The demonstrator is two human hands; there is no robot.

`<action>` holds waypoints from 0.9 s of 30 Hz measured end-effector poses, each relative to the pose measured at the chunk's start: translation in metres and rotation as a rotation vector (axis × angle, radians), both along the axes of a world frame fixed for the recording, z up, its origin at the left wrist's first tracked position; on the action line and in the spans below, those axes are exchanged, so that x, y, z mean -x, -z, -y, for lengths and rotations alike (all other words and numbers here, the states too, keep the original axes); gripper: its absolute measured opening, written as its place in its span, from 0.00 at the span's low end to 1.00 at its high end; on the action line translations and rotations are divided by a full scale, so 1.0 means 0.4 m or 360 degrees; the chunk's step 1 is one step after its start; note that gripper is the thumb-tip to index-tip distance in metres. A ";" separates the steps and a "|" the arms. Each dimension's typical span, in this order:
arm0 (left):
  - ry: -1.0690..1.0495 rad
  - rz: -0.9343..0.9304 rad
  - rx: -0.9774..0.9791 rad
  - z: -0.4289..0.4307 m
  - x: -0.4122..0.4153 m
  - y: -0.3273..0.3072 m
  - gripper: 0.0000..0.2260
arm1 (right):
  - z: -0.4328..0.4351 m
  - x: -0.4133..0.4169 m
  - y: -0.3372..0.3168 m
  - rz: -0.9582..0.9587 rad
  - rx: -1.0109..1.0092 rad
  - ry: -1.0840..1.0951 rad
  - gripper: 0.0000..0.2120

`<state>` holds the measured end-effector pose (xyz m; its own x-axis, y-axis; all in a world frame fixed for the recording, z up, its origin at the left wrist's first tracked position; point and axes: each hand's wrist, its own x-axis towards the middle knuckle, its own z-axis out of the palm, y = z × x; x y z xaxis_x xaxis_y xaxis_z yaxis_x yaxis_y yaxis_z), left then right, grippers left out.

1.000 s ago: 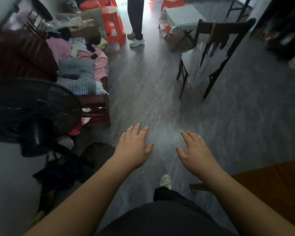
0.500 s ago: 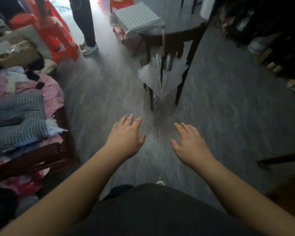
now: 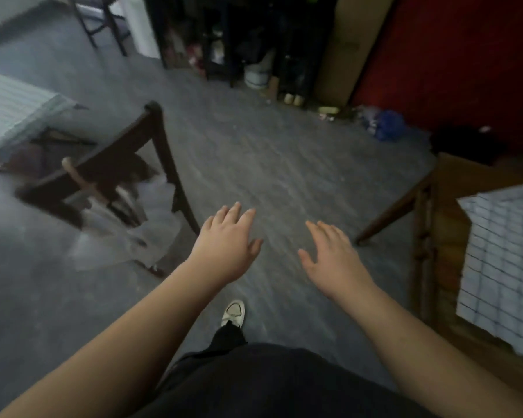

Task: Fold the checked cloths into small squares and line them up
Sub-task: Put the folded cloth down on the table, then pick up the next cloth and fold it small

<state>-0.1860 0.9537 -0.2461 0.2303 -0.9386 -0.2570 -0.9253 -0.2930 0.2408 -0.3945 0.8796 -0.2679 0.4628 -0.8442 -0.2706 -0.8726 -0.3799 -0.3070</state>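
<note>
The left hand (image 3: 227,245) and right hand (image 3: 332,257) are hovering over the grey floor (image 3: 284,164), fingers spread, gripping nothing. A checked cloth (image 3: 504,267) is lying on the wooden table (image 3: 444,251) at right, looking light and limp, so pinching two corners should suit. Beyond, a dark chair (image 3: 109,164) and cluttered shelves (image 3: 254,40) are standing

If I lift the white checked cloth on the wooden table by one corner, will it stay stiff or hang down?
Probably floppy: the checked cloth lies flat on the wooden table and its grid lines waver. Likely light, since it looks thin.
</note>
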 end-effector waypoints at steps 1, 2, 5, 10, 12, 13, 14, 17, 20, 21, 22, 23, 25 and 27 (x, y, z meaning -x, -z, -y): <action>0.0081 0.0000 -0.0003 0.063 -0.021 -0.002 0.31 | 0.040 -0.004 -0.006 -0.0004 0.0009 0.0099 0.32; 0.0165 0.0001 -0.0005 0.125 -0.037 -0.006 0.31 | 0.074 -0.006 -0.015 -0.0004 0.0017 0.0193 0.32; 0.0420 0.0023 0.0004 0.295 -0.052 -0.022 0.31 | 0.150 0.005 -0.041 0.0025 0.0013 0.0485 0.32; 0.0834 -0.0003 -0.0040 0.495 0.036 -0.048 0.30 | 0.203 0.083 -0.070 0.0049 -0.0064 0.0899 0.31; 0.0979 -0.0003 -0.0052 0.565 0.095 -0.053 0.30 | 0.221 0.131 -0.080 0.0049 -0.0049 0.1053 0.31; 0.1059 -0.0001 -0.0054 0.598 0.129 -0.055 0.30 | 0.229 0.160 -0.082 0.0044 -0.0033 0.1126 0.31; 0.1138 0.0001 -0.0053 0.630 0.166 -0.056 0.30 | 0.235 0.190 -0.083 0.0042 -0.0027 0.1196 0.31; 0.1372 0.0031 -0.0033 0.717 0.292 -0.062 0.30 | 0.250 0.287 -0.078 0.0072 -0.0018 0.1402 0.31; 0.1555 0.0049 -0.0049 0.801 0.428 -0.066 0.30 | 0.271 0.406 -0.061 0.0096 0.0011 0.1599 0.31; 0.1601 0.0052 -0.0043 0.829 0.474 -0.066 0.30 | 0.279 0.450 -0.053 0.0112 0.0017 0.1668 0.31; 0.1645 0.0056 -0.0028 0.856 0.520 -0.065 0.30 | 0.286 0.495 -0.044 0.0134 0.0019 0.1738 0.31; 0.1692 0.0060 -0.0009 0.883 0.566 -0.062 0.30 | 0.295 0.538 -0.035 0.0151 0.0018 0.1803 0.32; 0.1778 0.0069 -0.0001 0.934 0.661 -0.057 0.29 | 0.313 0.617 -0.021 0.0156 0.0011 0.1906 0.32; 0.1845 0.0066 -0.0033 0.977 0.754 -0.051 0.29 | 0.328 0.678 -0.012 0.0155 -0.0010 0.1978 0.31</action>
<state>-0.4874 0.5627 -0.2255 -0.7564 -0.5876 -0.2873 -0.6482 0.7322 0.2091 -0.6658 0.7484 -0.2631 -0.6294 -0.7227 -0.2854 -0.6130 0.6876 -0.3893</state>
